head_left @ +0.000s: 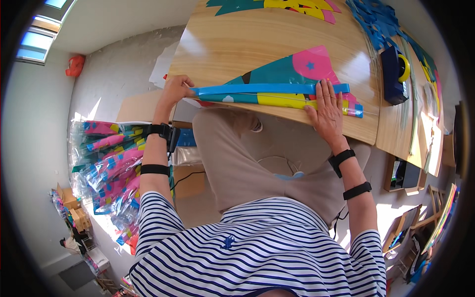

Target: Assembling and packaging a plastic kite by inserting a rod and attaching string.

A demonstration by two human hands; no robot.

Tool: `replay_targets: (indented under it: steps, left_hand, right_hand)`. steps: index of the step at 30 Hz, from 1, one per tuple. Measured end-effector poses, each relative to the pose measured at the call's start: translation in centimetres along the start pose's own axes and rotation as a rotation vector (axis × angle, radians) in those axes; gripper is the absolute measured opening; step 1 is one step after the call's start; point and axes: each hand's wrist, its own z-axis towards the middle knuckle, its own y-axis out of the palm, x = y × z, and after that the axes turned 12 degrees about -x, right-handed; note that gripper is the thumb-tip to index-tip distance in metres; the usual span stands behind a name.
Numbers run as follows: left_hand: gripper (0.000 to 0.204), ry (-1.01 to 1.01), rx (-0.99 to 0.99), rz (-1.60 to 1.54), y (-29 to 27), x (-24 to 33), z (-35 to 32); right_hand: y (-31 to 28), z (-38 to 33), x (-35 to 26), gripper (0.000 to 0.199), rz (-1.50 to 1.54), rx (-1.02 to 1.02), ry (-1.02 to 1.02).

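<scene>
Left hand (176,90) pinches left end of flat blue plastic strip (257,89); right hand (328,113), open, presses near strip's right end over multicoloured glossy sheet (274,72). Uneven pull may skew strip.

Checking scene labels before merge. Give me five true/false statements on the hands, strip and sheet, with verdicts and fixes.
1. The blue strip runs across the printed sheet. True.
2. The right hand is clenched in a fist. False: the right hand is laid flat, fingers over the strip.
3. The left hand is at the strip's right end. False: the left hand is at its left end.
4. Black bands are on both forearms. True.
5. The sheet is plain white. False: it shows teal, pink and yellow.
</scene>
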Motion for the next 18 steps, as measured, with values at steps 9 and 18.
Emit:
replay_targets:
  steps: [9, 18]
  left_hand:
    - [0.017, 0.060, 0.028, 0.103, 0.8, -0.7, -0.1]
    - [0.011, -0.026, -0.126, -0.077, -2.8, 1.6, -2.0]
  right_hand:
    - [-0.1, 0.0, -0.1, 0.075, -0.009, 0.001, -0.001]
    - [-0.2, -0.1, -0.2, 0.077, 0.014, 0.008, 0.010]
